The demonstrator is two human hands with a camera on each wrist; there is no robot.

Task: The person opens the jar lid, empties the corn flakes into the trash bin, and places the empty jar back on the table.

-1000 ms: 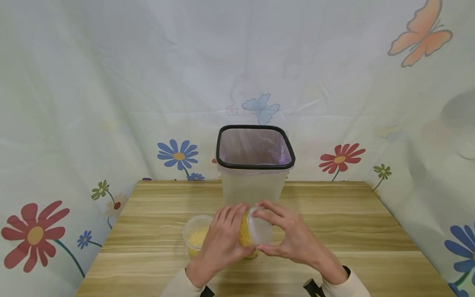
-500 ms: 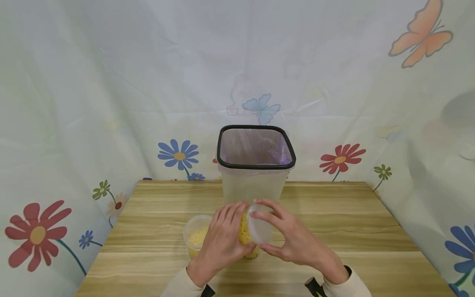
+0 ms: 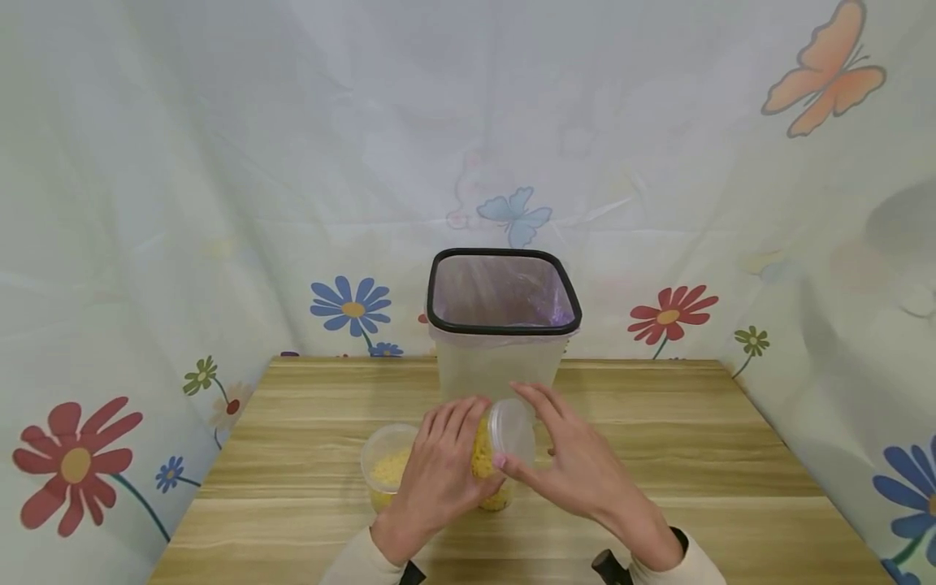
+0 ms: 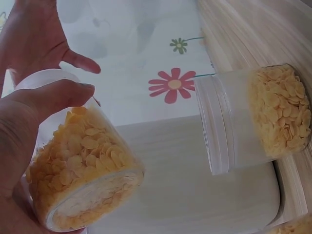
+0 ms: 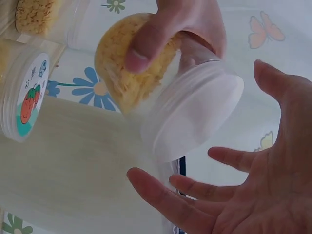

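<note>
My left hand point(image 3: 439, 471) grips a clear plastic jar of yellow flakes point(image 3: 484, 463), tilted on its side above the wooden table point(image 3: 658, 455). Its white screw lid point(image 3: 513, 431) faces right and is still on the jar. My right hand point(image 3: 578, 471) hovers beside the lid with its fingers spread. The right wrist view shows that open palm point(image 5: 278, 170) just clear of the lid point(image 5: 195, 117), while left-hand fingers point(image 5: 180, 24) wrap the jar point(image 5: 122, 63). In the left wrist view my thumb point(image 4: 44, 102) lies across the jar point(image 4: 83, 170).
A translucent bin point(image 3: 503, 357) with a black rim and purple liner stands behind the hands. A second jar of flakes point(image 3: 387, 467) sits on the table to the left, and a jar with a strawberry label on its lid point(image 5: 24, 97) lies nearby. Flowered cloth surrounds the table.
My right hand has let go of the lid's rim and spread its fingers, shifting slightly up and back. The left hand and jar have barely moved.
</note>
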